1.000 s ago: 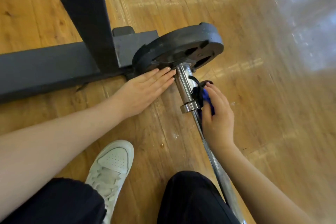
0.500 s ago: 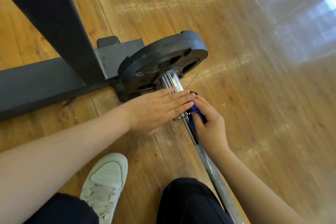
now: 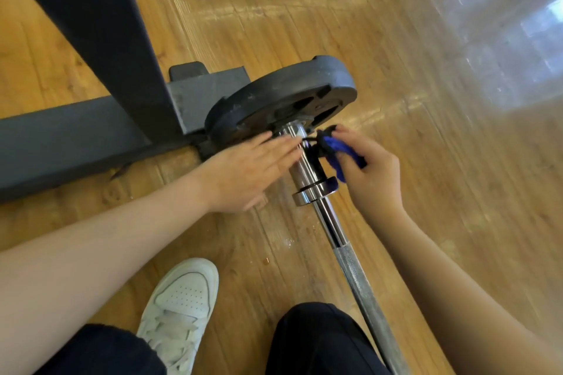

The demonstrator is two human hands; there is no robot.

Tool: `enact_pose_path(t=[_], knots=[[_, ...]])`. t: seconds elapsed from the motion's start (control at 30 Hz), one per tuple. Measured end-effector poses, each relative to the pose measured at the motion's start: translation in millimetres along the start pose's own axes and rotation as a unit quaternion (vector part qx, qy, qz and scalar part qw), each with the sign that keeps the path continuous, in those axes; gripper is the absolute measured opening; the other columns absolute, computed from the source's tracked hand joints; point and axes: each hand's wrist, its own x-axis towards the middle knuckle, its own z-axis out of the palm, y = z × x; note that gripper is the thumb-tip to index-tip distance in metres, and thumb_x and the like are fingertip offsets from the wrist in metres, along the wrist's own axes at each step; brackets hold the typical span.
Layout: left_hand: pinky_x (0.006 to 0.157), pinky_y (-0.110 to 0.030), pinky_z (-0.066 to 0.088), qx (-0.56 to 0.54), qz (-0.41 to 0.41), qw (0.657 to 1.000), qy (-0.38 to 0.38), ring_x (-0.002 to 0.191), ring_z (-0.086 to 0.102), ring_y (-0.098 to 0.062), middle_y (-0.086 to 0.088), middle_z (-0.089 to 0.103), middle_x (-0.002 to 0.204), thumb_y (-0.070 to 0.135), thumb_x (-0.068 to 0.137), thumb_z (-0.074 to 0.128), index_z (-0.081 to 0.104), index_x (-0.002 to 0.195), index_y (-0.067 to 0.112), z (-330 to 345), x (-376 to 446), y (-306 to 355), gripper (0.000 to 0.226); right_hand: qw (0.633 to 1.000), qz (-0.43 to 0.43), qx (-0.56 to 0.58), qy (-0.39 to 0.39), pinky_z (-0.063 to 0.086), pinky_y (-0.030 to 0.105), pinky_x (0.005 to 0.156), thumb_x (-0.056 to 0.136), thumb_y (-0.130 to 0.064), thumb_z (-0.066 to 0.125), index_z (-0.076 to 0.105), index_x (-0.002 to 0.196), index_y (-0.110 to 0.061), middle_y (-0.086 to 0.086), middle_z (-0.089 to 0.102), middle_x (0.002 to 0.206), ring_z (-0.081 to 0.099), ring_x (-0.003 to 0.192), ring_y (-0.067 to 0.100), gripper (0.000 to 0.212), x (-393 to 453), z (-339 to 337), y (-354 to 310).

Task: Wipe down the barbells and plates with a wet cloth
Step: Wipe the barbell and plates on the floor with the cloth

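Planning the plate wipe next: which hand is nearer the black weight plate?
Left. The left hand lies flat, fingertips at the weight plate where the sleeve meets it. The right hand, gripping the blue cloth, sits beside the sleeve, further from the plate.

Tight on the left of the bar, open floor on the right.

The dark rack frame (image 3: 100,70) and its floor rail (image 3: 61,143) wall off the far left, and the weight plate (image 3: 283,94) butts against them, so nothing passes between. The left hand (image 3: 246,170) lies flat against the chrome sleeve (image 3: 304,167), the right hand (image 3: 368,173) with its blue cloth (image 3: 338,149) just beside it. A white shoe (image 3: 182,301) and dark knees crowd the near side. The wooden floor (image 3: 441,131) stretches bare to the right and far.
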Motion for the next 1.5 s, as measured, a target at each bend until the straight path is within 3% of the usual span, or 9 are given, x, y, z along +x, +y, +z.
enact_pose_path(t=[0.3,0.4,0.5,0.6,0.73,0.9,1.17,1.33,1.5], knots=[[0.111,-0.039,0.014,0.040,0.007,0.998,-0.044,0.136,0.038,-0.026,-0.015,0.038,0.147,0.022,0.085,0.052,0.027,0.139,0.003,6.1,-17.9,-7.3,0.062,0.991,-0.020,-0.092,-0.092,0.032,-0.006,0.084,0.087,0.004,0.056,0.067,0.117,-0.011,0.005,0.060,0.127,0.051,0.108,0.003,0.035,-5.9,24.0,-4.9],[0.110,-0.039,0.021,0.016,0.001,1.000,-0.017,0.130,0.046,-0.027,-0.016,0.048,0.140,0.021,0.078,0.060,0.041,0.135,0.002,5.2,-15.4,-5.9,0.063,0.988,-0.014,-0.099,-0.117,0.044,0.006,0.082,0.087,0.004,0.055,0.072,0.108,-0.017,-0.002,0.065,0.115,0.059,0.095,0.005,0.034,-5.6,11.7,-7.7],[0.109,-0.040,0.022,0.001,-0.005,1.000,-0.006,0.129,0.046,-0.028,-0.016,0.047,0.140,0.019,0.078,0.052,0.040,0.135,0.002,4.4,-14.9,-5.0,0.061,0.980,0.141,0.028,-0.139,0.051,0.021,0.065,0.090,-0.003,0.056,0.068,0.084,-0.032,-0.003,0.068,0.079,0.062,0.070,0.009,0.033,12.7,0.0,-9.5],[0.109,-0.042,0.022,-0.003,-0.003,1.000,-0.010,0.129,0.046,-0.029,-0.017,0.046,0.141,0.019,0.078,0.049,0.038,0.134,0.001,3.8,-15.4,-3.2,0.061,0.962,0.233,0.089,-0.112,0.050,0.034,0.073,0.093,-0.009,0.054,0.069,0.089,-0.018,0.006,0.063,0.078,0.059,0.076,0.020,0.018,36.0,15.0,-2.5],[0.110,-0.042,0.022,0.001,-0.006,1.000,-0.026,0.129,0.046,-0.030,-0.018,0.047,0.140,0.020,0.078,0.047,0.039,0.134,-0.001,5.3,-15.6,-3.5,0.060,0.990,0.034,-0.087,-0.107,0.044,0.019,0.084,0.091,-0.001,0.052,0.067,0.118,-0.009,0.006,0.069,0.105,0.062,0.097,0.018,0.031,10.4,32.5,-4.5],[0.112,-0.042,0.020,-0.009,-0.005,1.000,-0.014,0.128,0.047,-0.030,-0.018,0.045,0.139,0.020,0.077,0.049,0.048,0.131,0.000,4.3,-14.7,-2.9,0.057,0.942,-0.230,-0.182,-0.164,0.050,0.050,0.087,0.060,0.015,0.068,0.074,0.094,-0.002,0.012,0.071,0.100,0.064,0.101,0.037,0.039,-14.9,19.3,-3.4],[0.111,-0.042,0.018,-0.031,0.042,0.998,-0.022,0.109,0.061,-0.034,-0.021,0.066,0.113,0.012,0.076,0.056,0.065,0.115,-0.003,5.1,-20.9,-11.3,0.042,0.930,-0.188,-0.220,-0.227,0.029,0.040,0.107,0.088,-0.044,0.045,0.062,0.124,-0.007,0.016,0.044,0.143,0.039,0.134,0.035,0.054,-0.3,25.8,6.6],[0.113,-0.043,0.011,-0.041,0.037,0.998,-0.015,0.086,0.067,-0.027,-0.010,0.070,0.086,0.008,0.086,0.034,0.070,0.097,0.006,3.5,-23.2,-10.5,0.038,0.927,-0.228,-0.191,-0.228,0.032,0.044,0.105,0.082,-0.027,0.065,0.072,0.105,-0.010,0.011,0.059,0.128,0.046,0.127,0.032,0.030,-7.8,19.7,9.6],[0.114,-0.043,0.005,-0.043,0.016,0.998,-0.034,0.066,0.063,-0.023,-0.006,0.064,0.070,0.009,0.081,0.040,0.069,0.090,0.008,4.4,-23.1,-7.5,0.030,0.962,-0.074,-0.174,-0.198,0.023,0.039,0.112,0.087,-0.052,0.053,0.037,0.145,-0.026,0.006,0.017,0.157,0.020,0.143,0.025,0.065,-0.2,29.3,-6.2]])
